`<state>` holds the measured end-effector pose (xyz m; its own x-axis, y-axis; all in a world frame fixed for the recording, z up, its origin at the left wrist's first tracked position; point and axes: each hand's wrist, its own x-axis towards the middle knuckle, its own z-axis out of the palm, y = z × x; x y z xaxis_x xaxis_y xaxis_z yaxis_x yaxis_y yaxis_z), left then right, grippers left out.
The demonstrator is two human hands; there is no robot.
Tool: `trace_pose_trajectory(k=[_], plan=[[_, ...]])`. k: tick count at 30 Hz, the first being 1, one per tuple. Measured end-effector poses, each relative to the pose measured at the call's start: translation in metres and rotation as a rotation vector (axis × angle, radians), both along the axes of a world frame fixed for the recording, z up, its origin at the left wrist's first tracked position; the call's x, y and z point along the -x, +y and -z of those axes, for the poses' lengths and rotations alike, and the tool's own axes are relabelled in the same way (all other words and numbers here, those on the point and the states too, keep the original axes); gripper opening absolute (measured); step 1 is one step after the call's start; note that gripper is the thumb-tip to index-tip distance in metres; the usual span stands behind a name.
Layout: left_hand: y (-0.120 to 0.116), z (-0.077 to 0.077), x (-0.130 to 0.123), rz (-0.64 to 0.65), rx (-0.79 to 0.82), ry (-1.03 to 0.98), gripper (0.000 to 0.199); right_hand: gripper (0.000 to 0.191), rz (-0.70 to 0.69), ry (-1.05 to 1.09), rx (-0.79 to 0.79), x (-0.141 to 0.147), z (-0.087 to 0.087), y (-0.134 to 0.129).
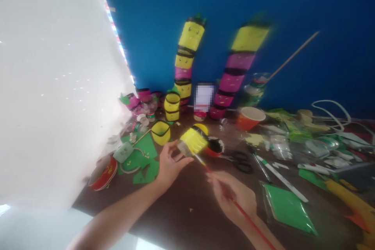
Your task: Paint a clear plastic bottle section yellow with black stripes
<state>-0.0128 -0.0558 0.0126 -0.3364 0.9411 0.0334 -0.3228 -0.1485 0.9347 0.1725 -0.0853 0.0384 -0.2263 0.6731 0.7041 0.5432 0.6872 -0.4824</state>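
My left hand is closed around the clear end of a plastic bottle piece, most of it coated in yellow paint with a black band at its far end. In my right hand is a thin paintbrush with a red handle. Its tip touches the lower edge of the yellow paint. Just behind the bottle piece sits a round yellow thing, partly hidden. Beside it stands a red cup with a dark inside. A yellow cup with a black rim stands left of the bottle piece.
Tall yellow and magenta stacks lean by the blue wall. To the right are scissors, an orange paper cup, a marker and a green packet. Green sheets and a red roll lie left.
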Motion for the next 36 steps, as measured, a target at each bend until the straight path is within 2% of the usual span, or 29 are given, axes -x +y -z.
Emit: trace_pose_trajectory(k=[4, 10, 17, 24, 30, 34, 36], plan=[[0.0009, -0.0003, 0.0009, -0.014, 0.001, 0.021, 0.057, 0.013, -0.008, 0.049, -0.073, -0.0014, -0.0022, -0.0014], [-0.0001, 0.0009, 0.0001, -0.004, -0.008, 0.021, 0.056, 0.021, -0.086, 0.036, -0.062, 0.0040, 0.0012, 0.0004], [0.0005, -0.0024, 0.0004, -0.022, -0.001, 0.029, 0.056, 0.018, -0.036, 0.032, -0.092, -0.0004, -0.0046, -0.0008], [-0.0004, -0.0010, 0.0003, -0.001, -0.003, 0.016, 0.057, 0.017, -0.060, 0.002, -0.054, 0.0042, 0.0009, 0.0001], [0.0010, 0.0004, 0.0009, -0.014, -0.010, 0.019, 0.055, 0.017, -0.045, 0.041, -0.106, 0.0022, -0.0046, -0.0003], [0.0011, 0.0026, 0.0008, 0.005, -0.020, 0.007, 0.056, 0.018, -0.088, 0.015, -0.081, 0.0045, -0.0048, 0.0009], [0.0008, 0.0018, 0.0009, 0.008, -0.012, 0.006, 0.055, 0.016, -0.067, 0.015, -0.082, 0.0032, -0.0045, 0.0006]])
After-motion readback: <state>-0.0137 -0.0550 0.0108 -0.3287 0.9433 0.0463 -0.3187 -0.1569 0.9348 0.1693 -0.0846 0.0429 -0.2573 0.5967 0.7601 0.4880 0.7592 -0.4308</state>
